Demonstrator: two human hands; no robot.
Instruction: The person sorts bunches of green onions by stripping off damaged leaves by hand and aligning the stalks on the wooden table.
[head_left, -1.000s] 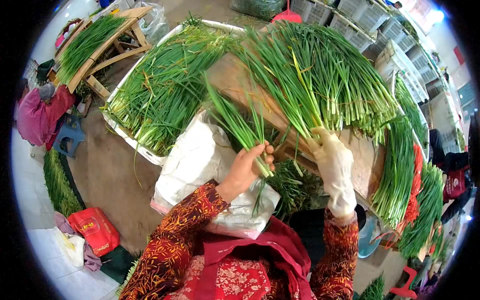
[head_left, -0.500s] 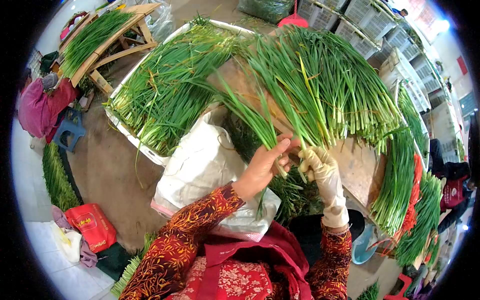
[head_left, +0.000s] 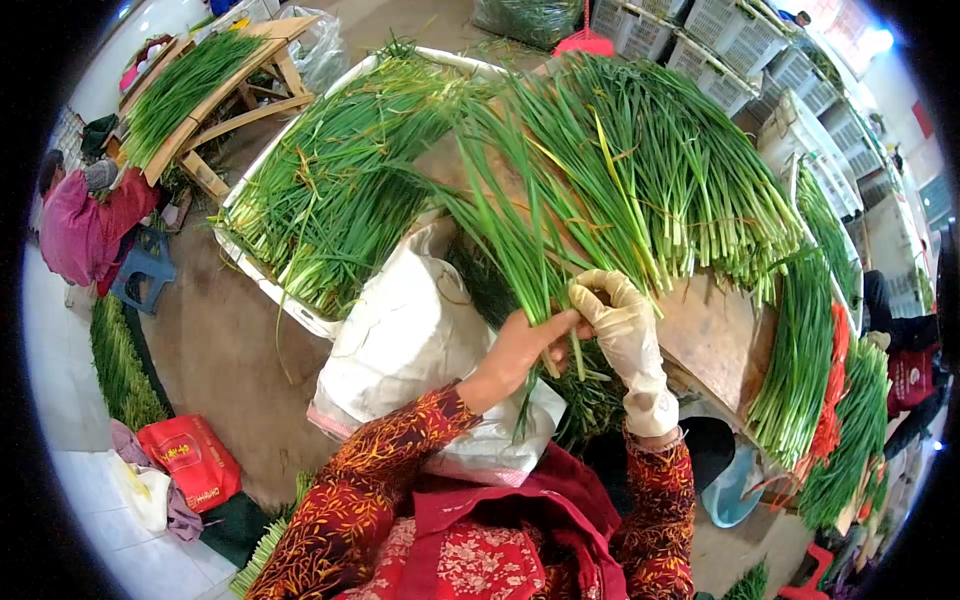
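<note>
My bare left hand (head_left: 518,357) is closed around a small bunch of garlic chives (head_left: 532,285), their leaves pointing up and away and the cut ends showing below my fingers. My right hand (head_left: 622,325), in a pale thin glove, has its fingers pinched at the right side of this bunch, on the lower stalks. Exactly how many stalks it grips is hidden. Just beyond lies a big pile of garlic chives (head_left: 690,170) on a wooden board (head_left: 715,325). Under my left forearm is a white woven sack (head_left: 385,335).
A white crate (head_left: 268,283) heaped with chives stands ahead left. Tied-looking bundles (head_left: 790,385) lie at the right beside red strips (head_left: 832,385). Crates (head_left: 735,45) are stacked at the back right. One person (head_left: 85,225) bends at the left; another (head_left: 910,370) is far right.
The stalks between my hands have come together with the left-hand bunch, which looks fuller. My right hand has moved slightly left and up, and my left hand slightly down.
</note>
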